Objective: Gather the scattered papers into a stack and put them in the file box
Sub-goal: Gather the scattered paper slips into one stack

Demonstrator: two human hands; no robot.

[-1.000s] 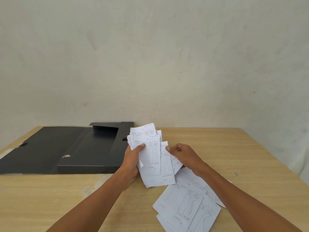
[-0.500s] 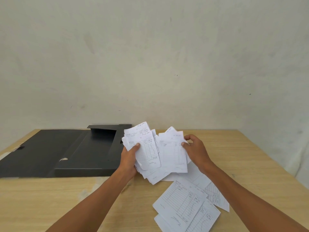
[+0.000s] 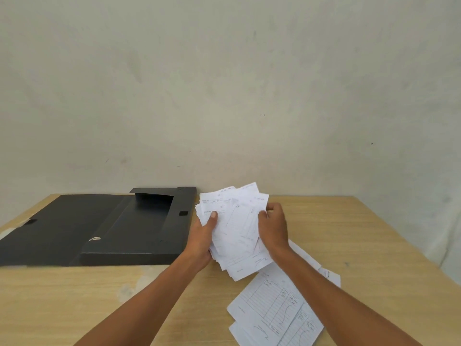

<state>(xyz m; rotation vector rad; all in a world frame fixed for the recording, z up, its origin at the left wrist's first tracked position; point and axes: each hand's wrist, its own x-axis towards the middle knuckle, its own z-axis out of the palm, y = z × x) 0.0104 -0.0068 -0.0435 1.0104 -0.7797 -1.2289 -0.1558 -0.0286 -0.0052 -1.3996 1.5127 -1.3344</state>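
Note:
Both hands hold an uneven bundle of white printed papers (image 3: 237, 228) just above the wooden table. My left hand (image 3: 203, 236) grips its left edge, thumb on top. My right hand (image 3: 273, 227) clasps its right side, fingers curled over the sheets. Several loose papers (image 3: 272, 310) still lie on the table near the front, under my right forearm, and a few more (image 3: 329, 273) show to the right of that arm. The black file box (image 3: 139, 221) lies open on the left, its lid flap (image 3: 57, 226) spread flat further left.
The wooden table (image 3: 361, 245) stands against a plain pale wall (image 3: 224, 96). Its right edge slants down at the right. A small white loop (image 3: 94, 238) sits on the box's inner left side.
My right hand has slid left and down along the bundle, pushing the fanned sheets closer together. The left hand keeps its grip in nearly the same place.

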